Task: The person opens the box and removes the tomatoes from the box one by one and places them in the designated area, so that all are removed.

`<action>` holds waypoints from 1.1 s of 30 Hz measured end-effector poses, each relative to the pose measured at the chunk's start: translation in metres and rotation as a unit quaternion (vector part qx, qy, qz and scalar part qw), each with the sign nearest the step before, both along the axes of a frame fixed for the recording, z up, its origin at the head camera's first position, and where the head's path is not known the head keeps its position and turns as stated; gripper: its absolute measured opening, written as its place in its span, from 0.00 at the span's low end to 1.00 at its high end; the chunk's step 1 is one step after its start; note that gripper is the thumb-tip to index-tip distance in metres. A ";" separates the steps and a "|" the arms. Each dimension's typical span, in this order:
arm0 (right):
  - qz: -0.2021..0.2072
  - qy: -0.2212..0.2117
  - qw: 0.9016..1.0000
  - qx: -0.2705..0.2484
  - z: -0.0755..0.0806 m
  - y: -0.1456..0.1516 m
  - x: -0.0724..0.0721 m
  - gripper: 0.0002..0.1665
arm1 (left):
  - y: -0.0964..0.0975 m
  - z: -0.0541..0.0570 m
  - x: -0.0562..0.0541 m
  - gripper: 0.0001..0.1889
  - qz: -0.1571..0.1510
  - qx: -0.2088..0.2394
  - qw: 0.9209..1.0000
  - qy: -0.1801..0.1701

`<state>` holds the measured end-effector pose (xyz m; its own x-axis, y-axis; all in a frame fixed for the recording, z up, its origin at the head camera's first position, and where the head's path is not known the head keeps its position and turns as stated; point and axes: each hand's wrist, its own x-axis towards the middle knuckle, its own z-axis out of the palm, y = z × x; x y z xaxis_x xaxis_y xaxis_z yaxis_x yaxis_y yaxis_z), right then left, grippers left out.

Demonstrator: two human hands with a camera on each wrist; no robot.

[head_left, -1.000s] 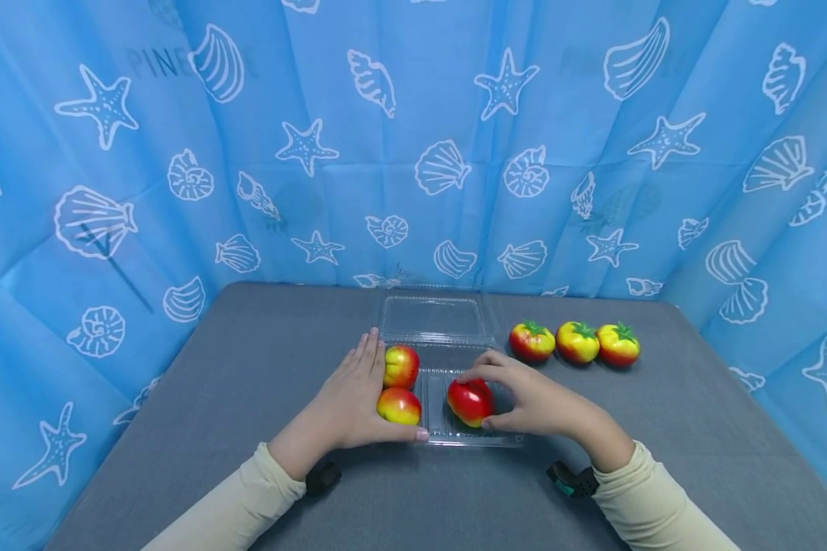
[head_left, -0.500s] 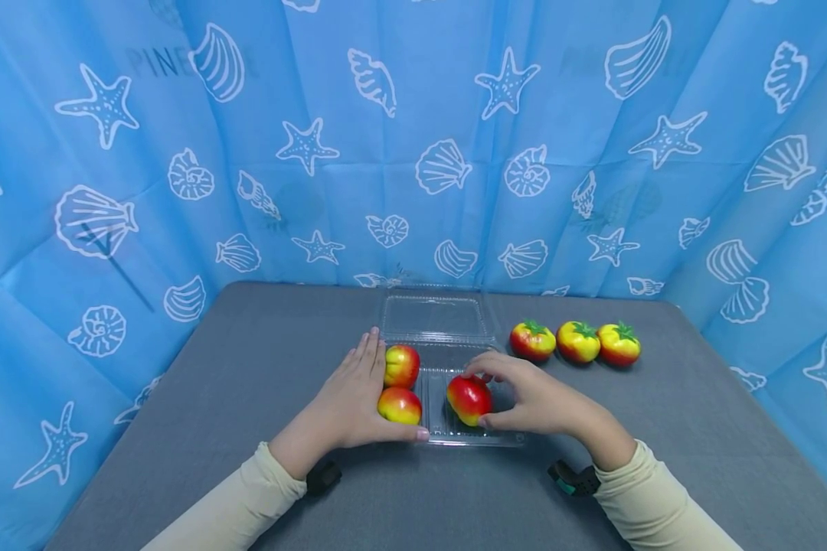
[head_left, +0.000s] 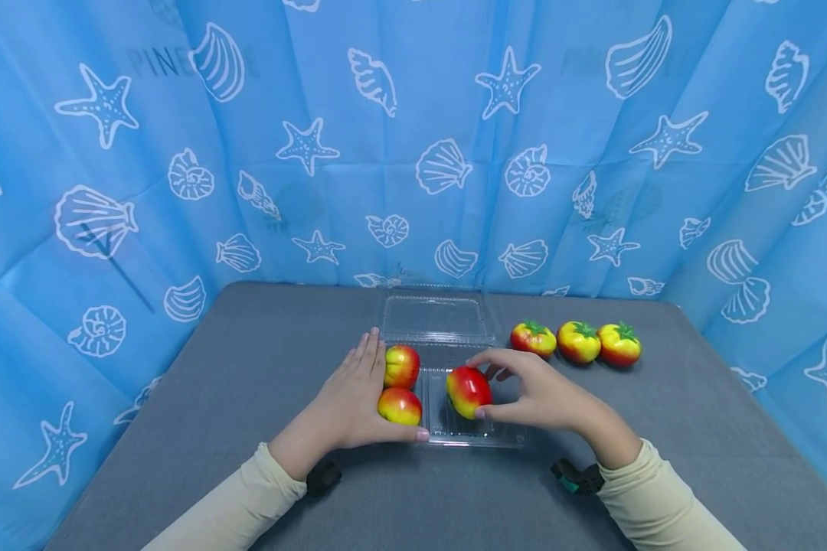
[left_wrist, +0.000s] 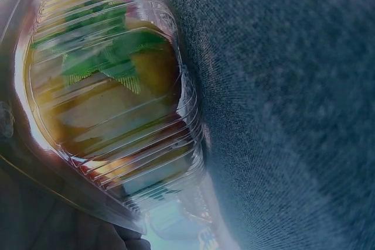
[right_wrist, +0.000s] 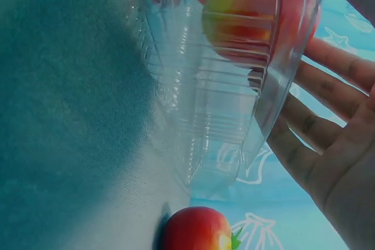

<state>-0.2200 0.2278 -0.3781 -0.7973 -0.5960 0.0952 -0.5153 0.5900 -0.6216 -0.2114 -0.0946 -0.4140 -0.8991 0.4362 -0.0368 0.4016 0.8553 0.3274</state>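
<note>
A clear plastic clamshell box (head_left: 436,435) lies with its lid folded back. In its left part sit two red and yellow tomatoes, the rear tomato (head_left: 403,366) and the front tomato (head_left: 400,405). My left hand (head_left: 354,398) rests along the box's left side, fingers straight and thumb by the front edge. Over the right part, my right hand (head_left: 531,389) holds another tomato (head_left: 469,392) between thumb and fingers. The left wrist view shows a green leafy top (left_wrist: 108,57) through the box wall. In the right wrist view the held tomato (right_wrist: 240,24) shows through the ribbed plastic.
Three more tomatoes with green tops stand in a row right of the lid: a left one (head_left: 532,338), a middle one (head_left: 578,343) and a right one (head_left: 619,345). The lid (head_left: 434,317) reaches towards the blue curtain (head_left: 413,153). Grey cloth covers the table (head_left: 282,329).
The tomato in my right hand has turned and risen slightly, showing more yellow on its left side. My right hand has shifted slightly with it. The left hand stays in place.
</note>
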 end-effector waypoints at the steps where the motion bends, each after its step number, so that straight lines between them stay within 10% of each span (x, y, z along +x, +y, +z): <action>1: -0.004 0.005 1.000 -0.002 0.000 0.000 0.000 0.37 | 0.000 0.000 0.000 0.76 0.000 0.000 1.000 0.001; 33: -0.069 0.057 0.995 -0.049 0.013 0.042 -0.013 0.37 | 0.000 0.000 0.000 0.76 -0.002 0.006 1.000 0.008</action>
